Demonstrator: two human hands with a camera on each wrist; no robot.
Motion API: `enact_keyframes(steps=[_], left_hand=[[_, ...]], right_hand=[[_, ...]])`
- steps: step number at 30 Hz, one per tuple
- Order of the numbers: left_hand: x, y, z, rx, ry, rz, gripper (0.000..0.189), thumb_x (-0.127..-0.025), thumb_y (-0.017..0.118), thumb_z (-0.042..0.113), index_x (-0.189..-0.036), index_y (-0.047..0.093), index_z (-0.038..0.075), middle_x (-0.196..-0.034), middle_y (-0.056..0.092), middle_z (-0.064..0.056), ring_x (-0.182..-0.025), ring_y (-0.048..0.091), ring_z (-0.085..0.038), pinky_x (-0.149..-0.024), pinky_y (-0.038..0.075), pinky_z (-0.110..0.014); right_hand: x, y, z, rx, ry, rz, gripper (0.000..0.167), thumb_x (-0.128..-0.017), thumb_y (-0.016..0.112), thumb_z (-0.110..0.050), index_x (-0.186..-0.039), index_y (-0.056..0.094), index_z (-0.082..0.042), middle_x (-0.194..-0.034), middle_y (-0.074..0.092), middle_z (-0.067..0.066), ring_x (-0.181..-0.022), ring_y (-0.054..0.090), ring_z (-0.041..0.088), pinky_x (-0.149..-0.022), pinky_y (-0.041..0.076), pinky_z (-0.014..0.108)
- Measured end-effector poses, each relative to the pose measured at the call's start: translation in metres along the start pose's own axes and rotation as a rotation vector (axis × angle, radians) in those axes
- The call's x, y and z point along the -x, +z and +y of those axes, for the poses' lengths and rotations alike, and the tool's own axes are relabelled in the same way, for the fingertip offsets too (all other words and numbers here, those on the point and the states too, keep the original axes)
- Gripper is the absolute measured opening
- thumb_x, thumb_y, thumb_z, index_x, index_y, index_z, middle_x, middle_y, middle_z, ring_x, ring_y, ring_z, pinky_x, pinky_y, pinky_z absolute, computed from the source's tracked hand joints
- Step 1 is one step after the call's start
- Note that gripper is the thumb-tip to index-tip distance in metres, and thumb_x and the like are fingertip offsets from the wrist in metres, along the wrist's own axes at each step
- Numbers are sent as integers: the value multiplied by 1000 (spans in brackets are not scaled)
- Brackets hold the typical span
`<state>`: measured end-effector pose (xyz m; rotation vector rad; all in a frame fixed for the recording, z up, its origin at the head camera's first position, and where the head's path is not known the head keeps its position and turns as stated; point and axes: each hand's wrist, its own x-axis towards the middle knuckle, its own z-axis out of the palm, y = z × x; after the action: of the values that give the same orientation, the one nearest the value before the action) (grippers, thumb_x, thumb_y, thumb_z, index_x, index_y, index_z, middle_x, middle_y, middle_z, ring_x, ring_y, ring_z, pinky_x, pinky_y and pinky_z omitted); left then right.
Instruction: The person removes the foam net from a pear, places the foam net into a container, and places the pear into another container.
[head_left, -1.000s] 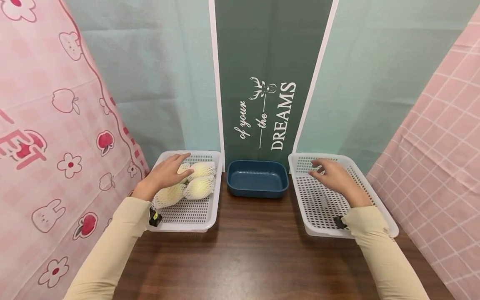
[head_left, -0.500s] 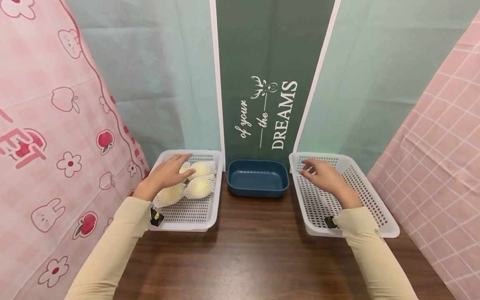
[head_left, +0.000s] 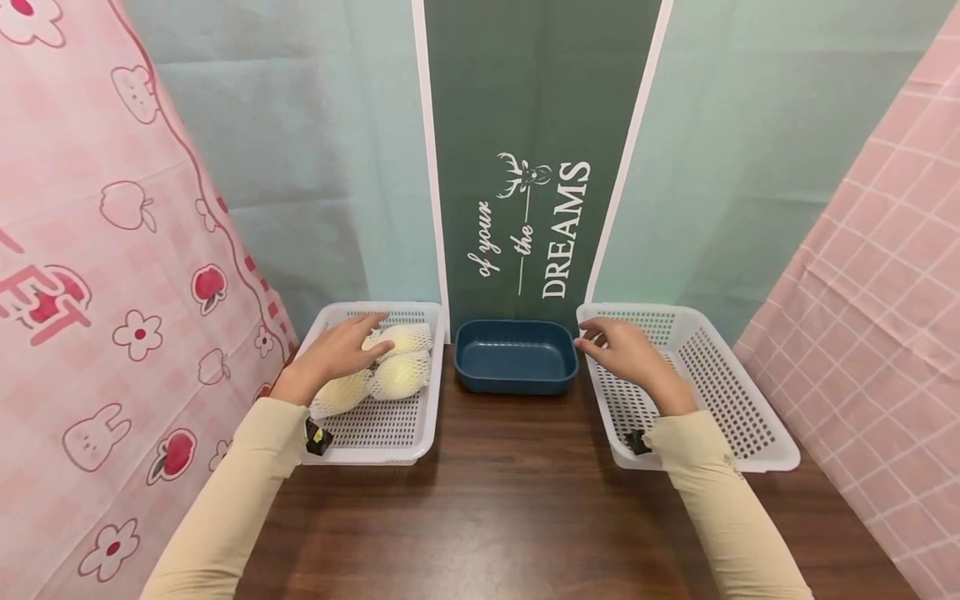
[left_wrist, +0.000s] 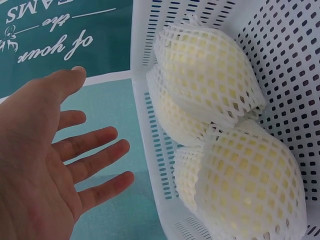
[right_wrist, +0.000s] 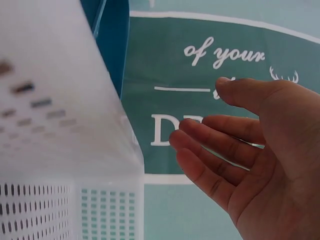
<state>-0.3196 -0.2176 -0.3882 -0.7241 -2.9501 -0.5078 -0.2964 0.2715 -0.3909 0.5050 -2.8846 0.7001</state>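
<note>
In the head view my left hand (head_left: 341,350) hovers over the left white basket (head_left: 429,417), fingers spread and holding nothing. Several pale yellow, pear-like fruits (head_left: 401,375) in white foam netting lie in that basket; the hand hides part of the group. The left wrist view shows the netted fruits (left_wrist: 250,185) heaped against each other, apart from the fingers. My right hand (head_left: 626,354) is above the left rim of the right white basket (head_left: 720,392), its fingers loosely bent with nothing between them. Its fingertips overlap the right edge of the blue tub (head_left: 516,385) in the head view.
The blue tub stands between the two baskets on a brown wooden table (head_left: 480,500). A green and teal cloth (head_left: 540,83) hangs behind. Pink cloths (head_left: 885,292) flank the table on both sides.
My right hand has moved left, from over the middle of the right basket to its left rim beside the blue tub. My left hand has barely shifted, and the fruits lie as before.
</note>
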Motion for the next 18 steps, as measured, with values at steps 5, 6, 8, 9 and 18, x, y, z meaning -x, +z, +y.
enact_keyframes(steps=[5,6,8,9,18], left_hand=[[-2,3,1,1,-12,-6,65,-108,59,40,-158,45,1,-148,59,-28,-136,58,-47,-113,44,-65],[-2,3,2,2,-15,-8,65,-109,59,40,-159,45,1,-149,59,-28,-136,58,-46,-113,44,-65],[-3,3,4,4,-21,-14,65,-108,59,40,-159,45,1,-149,59,-27,-136,58,-46,-113,45,-65],[-4,2,4,5,-25,-16,65,-108,60,40,-159,45,1,-149,60,-27,-136,59,-46,-112,45,-65],[-7,5,6,-15,-23,-27,64,-108,60,42,-158,46,4,-148,60,-27,-135,59,-45,-112,46,-64]], right_hand=[[-3,6,-9,-22,-1,-13,43,-106,67,-30,-135,67,2,-116,76,20,-105,72,34,-88,60,51],[-3,8,-11,-26,-2,-16,43,-106,67,-30,-135,68,2,-116,76,19,-104,72,33,-87,61,50],[-4,9,-15,-33,-10,-17,43,-106,67,-30,-135,67,2,-116,76,18,-104,72,33,-86,60,50],[-4,10,-17,-38,-14,-15,43,-106,67,-30,-134,67,2,-116,77,18,-104,72,33,-86,60,50],[-7,18,-29,-53,-27,-21,44,-106,68,-31,-136,67,1,-114,78,15,-104,73,31,-91,59,52]])
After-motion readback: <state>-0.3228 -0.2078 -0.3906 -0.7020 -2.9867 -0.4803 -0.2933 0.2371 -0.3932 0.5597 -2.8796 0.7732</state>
